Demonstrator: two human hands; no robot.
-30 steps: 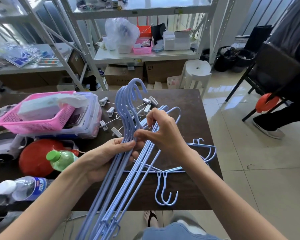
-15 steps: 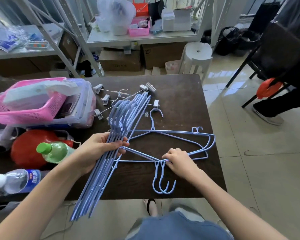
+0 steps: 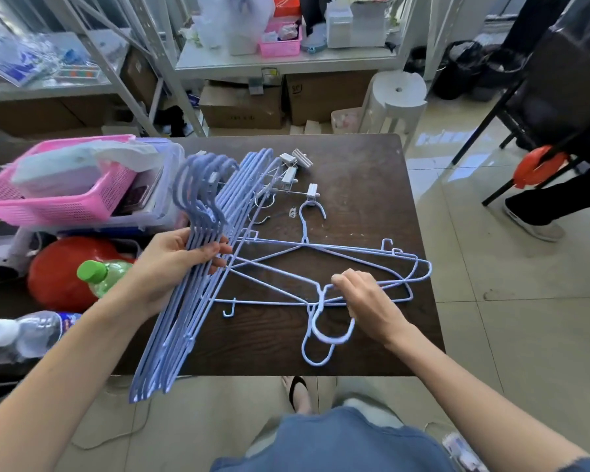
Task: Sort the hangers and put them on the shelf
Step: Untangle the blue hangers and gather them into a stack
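Observation:
My left hand [image 3: 181, 257] grips a bundle of several light-blue wire hangers [image 3: 184, 301], tilted, hooks up and away, lower ends hanging past the front edge of the dark wooden table [image 3: 372, 185]. A few loose blue hangers [image 3: 355, 264] lie flat on the table. My right hand [image 3: 365, 301] pinches one of them at its neck, beside the hook [image 3: 331, 332] that points toward me. Metal clip hangers with white clips [image 3: 295, 172] lie behind, partly hidden by the bundle. The white metal shelf [image 3: 280, 61] stands beyond the table.
On the table's left are a pink basket [image 3: 58, 202] on a clear box, a red round object [image 3: 58, 274], a green-capped bottle [image 3: 99, 274] and a water bottle [image 3: 24, 332]. A white stool [image 3: 397, 93], cardboard boxes and a seated person's leg [image 3: 542, 206] are beyond.
My right hand left the bundle, dropped to the loose hangers on the table and took one by its neck. The bundle in my left hand tipped lower to the left.

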